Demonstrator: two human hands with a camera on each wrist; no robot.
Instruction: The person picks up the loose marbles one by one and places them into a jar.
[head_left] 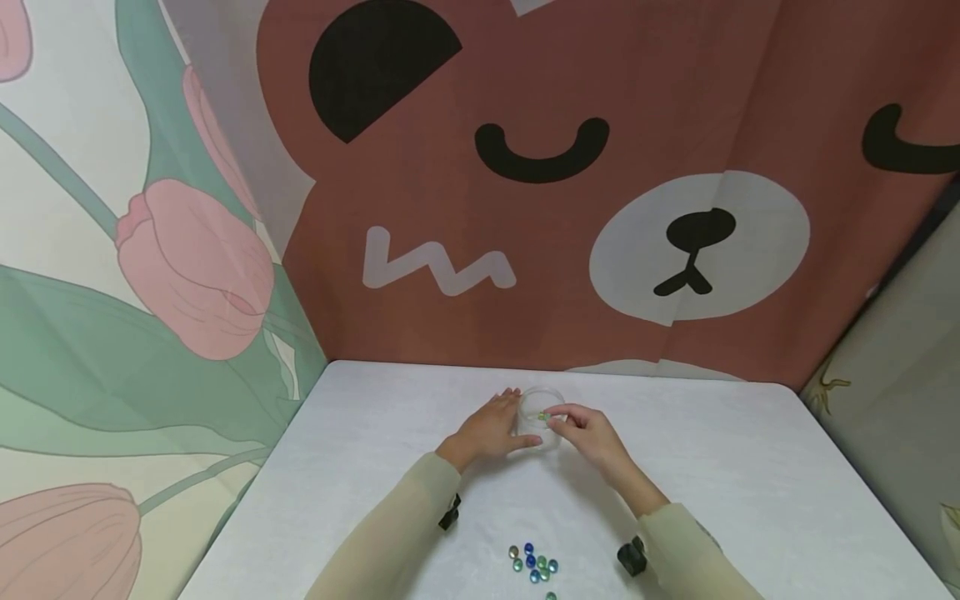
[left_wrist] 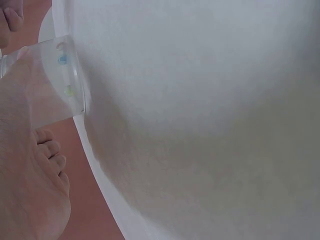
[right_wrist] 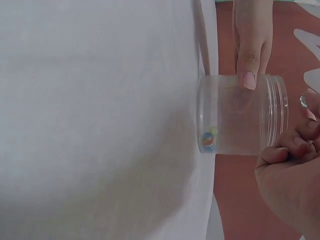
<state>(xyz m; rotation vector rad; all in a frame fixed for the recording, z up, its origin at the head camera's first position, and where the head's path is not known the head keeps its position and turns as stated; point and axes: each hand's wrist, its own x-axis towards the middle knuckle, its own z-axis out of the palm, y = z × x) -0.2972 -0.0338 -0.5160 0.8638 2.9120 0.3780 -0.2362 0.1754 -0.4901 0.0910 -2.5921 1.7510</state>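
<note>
Nine marbles visible on table, loose, near edge. Couple more, blue and yellow-green, at bottom of clear jar; exact count unclear. One green marble pinched in right hand, just above jar mouth, not inside. Jar upright, uncovered, mostly unfilled. Left hand steadies it, thumb and fingers straight, apart, jar between. Looks early: most visible marbles outside jar.
</note>
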